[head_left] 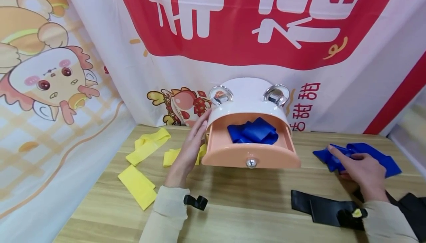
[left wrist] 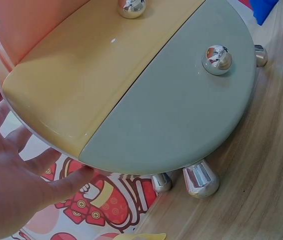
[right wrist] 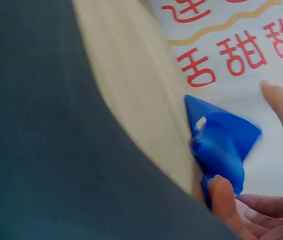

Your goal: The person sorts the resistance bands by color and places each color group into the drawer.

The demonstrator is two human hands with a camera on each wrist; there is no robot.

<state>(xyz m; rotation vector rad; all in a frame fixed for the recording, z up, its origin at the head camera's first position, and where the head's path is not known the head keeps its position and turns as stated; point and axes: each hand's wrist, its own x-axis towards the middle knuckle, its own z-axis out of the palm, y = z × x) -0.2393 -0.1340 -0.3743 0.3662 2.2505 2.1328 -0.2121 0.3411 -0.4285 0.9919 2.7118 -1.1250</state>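
A white rounded drawer cabinet (head_left: 247, 91) stands against the backdrop, its top orange drawer (head_left: 226, 157) pulled out. Folded blue ribbon (head_left: 254, 131) lies inside that drawer. My left hand (head_left: 189, 150) rests against the cabinet's left side with fingers spread. The left wrist view shows a yellow drawer (left wrist: 76, 75) and a grey-green drawer (left wrist: 176, 105) below, both closed. On the right of the table, my right hand (head_left: 364, 172) holds a crumpled blue ribbon (right wrist: 219, 145) between thumb and fingers. Another blue ribbon (head_left: 376, 156) lies beside it.
Several yellow strips (head_left: 138, 186) lie on the table's left side. Black strips (head_left: 327, 208) lie at the front right, near my right wrist. A printed curtain (head_left: 179, 61) hangs directly behind the cabinet, and another (head_left: 43, 143) closes off the left.
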